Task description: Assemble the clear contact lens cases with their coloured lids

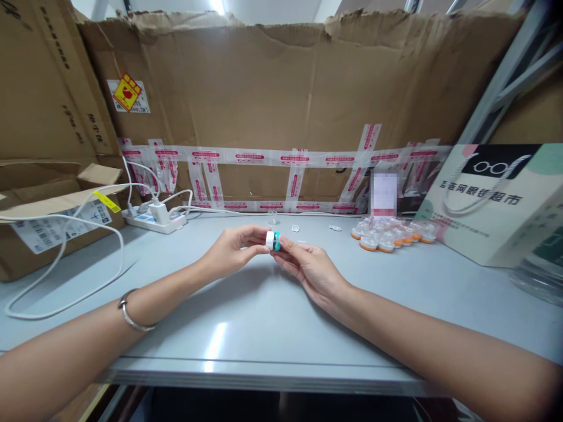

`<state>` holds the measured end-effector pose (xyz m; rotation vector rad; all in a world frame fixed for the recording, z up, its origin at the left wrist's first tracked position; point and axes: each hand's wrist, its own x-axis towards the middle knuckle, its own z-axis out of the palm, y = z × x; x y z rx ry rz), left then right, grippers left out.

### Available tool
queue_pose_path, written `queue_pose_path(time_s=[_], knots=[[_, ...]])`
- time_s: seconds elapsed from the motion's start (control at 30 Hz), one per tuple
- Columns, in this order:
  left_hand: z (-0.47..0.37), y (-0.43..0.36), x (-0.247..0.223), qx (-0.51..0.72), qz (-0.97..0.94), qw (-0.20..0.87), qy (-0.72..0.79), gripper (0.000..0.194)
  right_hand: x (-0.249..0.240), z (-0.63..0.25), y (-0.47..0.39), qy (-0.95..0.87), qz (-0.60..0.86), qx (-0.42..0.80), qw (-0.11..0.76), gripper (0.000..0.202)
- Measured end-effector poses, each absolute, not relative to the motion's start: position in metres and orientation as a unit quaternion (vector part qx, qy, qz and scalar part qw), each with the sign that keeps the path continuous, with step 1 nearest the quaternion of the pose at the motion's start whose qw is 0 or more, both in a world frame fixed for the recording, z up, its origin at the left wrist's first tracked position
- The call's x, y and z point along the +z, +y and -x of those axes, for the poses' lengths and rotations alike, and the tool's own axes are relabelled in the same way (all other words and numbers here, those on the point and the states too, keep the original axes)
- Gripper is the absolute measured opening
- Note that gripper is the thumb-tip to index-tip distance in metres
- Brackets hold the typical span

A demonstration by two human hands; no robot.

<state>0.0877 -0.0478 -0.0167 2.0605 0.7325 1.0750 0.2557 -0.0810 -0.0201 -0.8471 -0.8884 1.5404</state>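
Observation:
Above the middle of the grey table [211, 316], both my hands meet at a small white and teal round part [273, 241]. My left hand [237, 246] is closed on its white side, thumb and fingers pinching it. From the other side, my right hand [312, 266] grips the teal side between thumb and fingers. The part's exact kind is too small to tell. Behind it on the table stands a small clear cup-like piece [273, 217]. Little white pieces [295, 228] lie a bit to the right, with more white pieces [335, 228] beyond.
Several clear domed items with orange bases [379, 241] cluster at the right, by a paper bag [479, 205]. A power strip [153, 219] with white cables [65, 234] and an open carton [57, 228] occupy the left. Tall cardboard [281, 88] closes off the back.

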Motion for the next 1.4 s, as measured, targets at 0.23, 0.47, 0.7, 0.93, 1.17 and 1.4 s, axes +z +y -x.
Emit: queue_pose_path(time_s=[0.23,0.47,0.7,0.93,1.17,1.4], knots=[[-0.088,-0.049,-0.016,0.410,-0.789,0.349,0.294,0.029,-0.019,-0.257,-0.081,-0.401,0.361,0.642,0.545,0.021],[-0.088,-0.047,-0.019,0.411,-0.786,0.350,0.301,0.029,-0.020,-0.257,-0.081,-0.407,0.365,0.635,0.545,0.020],[-0.089,-0.048,-0.020,0.415,-0.772,0.377,0.300,0.027,-0.020,-0.256,-0.081,-0.421,0.371,0.624,0.543,0.023],[-0.090,-0.048,-0.020,0.419,-0.770,0.385,0.290,0.026,-0.019,-0.255,-0.082,-0.417,0.373,0.625,0.545,0.021],[-0.089,-0.052,-0.018,0.418,-0.804,0.305,0.291,0.023,-0.018,-0.254,-0.085,-0.426,0.368,0.623,0.543,0.021],[-0.089,-0.058,-0.018,0.419,-0.834,0.201,0.297,0.026,-0.019,-0.254,-0.085,-0.431,0.360,0.629,0.538,0.022]])
